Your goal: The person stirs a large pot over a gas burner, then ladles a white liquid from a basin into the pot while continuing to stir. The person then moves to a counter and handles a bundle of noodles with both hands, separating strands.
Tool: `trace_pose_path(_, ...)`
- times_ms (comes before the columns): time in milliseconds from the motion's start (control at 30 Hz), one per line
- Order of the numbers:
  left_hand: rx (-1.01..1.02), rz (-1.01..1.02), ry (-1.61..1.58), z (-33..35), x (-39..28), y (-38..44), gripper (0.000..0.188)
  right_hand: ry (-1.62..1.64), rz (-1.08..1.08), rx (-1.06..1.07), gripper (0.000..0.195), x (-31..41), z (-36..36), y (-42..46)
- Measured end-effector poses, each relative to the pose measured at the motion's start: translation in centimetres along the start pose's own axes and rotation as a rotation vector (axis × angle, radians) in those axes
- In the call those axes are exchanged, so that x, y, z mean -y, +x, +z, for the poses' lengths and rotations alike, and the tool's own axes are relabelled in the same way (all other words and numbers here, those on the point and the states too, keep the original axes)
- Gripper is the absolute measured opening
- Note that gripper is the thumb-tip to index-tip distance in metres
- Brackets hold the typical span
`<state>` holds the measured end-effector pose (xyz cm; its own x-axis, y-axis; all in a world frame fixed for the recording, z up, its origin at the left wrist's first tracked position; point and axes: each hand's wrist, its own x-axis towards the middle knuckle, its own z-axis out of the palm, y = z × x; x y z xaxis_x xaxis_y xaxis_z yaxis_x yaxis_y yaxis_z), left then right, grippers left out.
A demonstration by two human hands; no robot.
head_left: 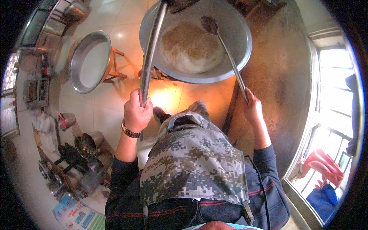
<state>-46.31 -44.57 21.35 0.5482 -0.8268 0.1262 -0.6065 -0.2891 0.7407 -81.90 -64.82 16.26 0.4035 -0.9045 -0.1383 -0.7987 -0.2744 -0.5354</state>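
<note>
My left hand [138,112], with a watch on its wrist, is wrapped around a thick metal handle [152,49]. This handle rises past the left side of a wide metal basin [195,79]; a dark head [181,4] at its far end is cut off by the top edge. In my right hand [253,107] is the thin handle of a long metal ladle [230,59]. The ladle's bowl [210,25] is over the far right of the basin's inside; whether it touches the contents is unclear. Brown and whitish contents [191,46] cover the basin's bottom.
Orange firelight [166,96] glows on the floor below the basin. At left, a second metal basin [107,40] of white contents rests on a wooden stool [116,64]. Several pots [93,142] stand lower left. A brown wall [276,86] and bright window [335,86] flank my right.
</note>
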Motion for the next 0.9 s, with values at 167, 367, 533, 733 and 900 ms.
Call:
trace_pose_path(167,0.080,-0.178,-0.240,-0.5,1.7,-1.2,0.020,-0.037,0.013,-0.007,0.042,-2.6,1.7,-0.3)
trace_pose_path(367,0.263,-0.555,-1.404,-2.8,4.3,-3.2,0.022,-0.008,0.099,0.086,0.041,-0.3,1.8,-0.4)
trace_pose_path(533,0.165,-0.711,-1.454,-3.3,6.3,-4.4,0.020,0.000,0.103,0.122,0.046,-2.2,3.2,-0.1)
trace_pose_path(733,-0.100,-0.838,-1.120,-5.7,10.6,-6.9,0.013,-0.049,0.152,0.214,0.048,-0.2,3.2,1.0)
trace_pose_path(900,-0.242,-0.953,-0.809,-10.8,17.0,-5.4,0.012,-0.173,0.153,0.264,0.047,4.2,3.0,1.6)
